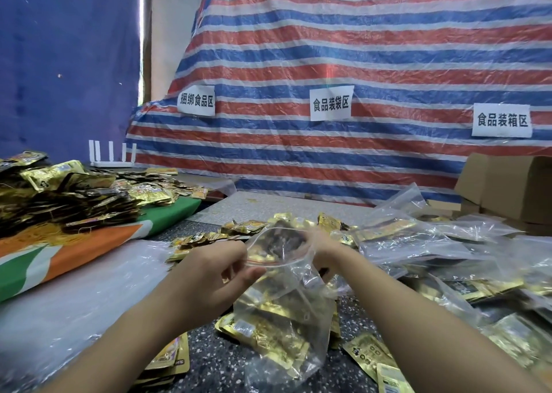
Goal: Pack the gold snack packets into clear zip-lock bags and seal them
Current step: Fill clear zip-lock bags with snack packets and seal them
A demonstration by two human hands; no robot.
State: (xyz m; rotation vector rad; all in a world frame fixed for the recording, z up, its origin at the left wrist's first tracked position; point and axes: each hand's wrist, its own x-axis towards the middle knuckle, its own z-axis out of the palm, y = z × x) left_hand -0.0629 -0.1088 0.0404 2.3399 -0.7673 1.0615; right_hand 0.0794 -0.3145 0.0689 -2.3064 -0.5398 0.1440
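Note:
A clear zip-lock bag [286, 312] with a red zip line hangs in front of me, its mouth held wide and several gold snack packets inside. My left hand [215, 270] pinches the near rim of the bag's mouth between thumb and fingers. My right hand [321, 248] grips the far rim; its fingers are partly hidden behind the plastic. Loose gold packets [254, 227] lie on the speckled table [221, 362] just beyond the bag, and more lie under it.
A large heap of gold packets [59, 195] sits on a green and orange cloth at the left. Filled clear bags [433, 243] pile up at the right, with cardboard boxes [507, 183] behind. A striped tarp with paper labels forms the back wall. White router [112, 158] stands at back left.

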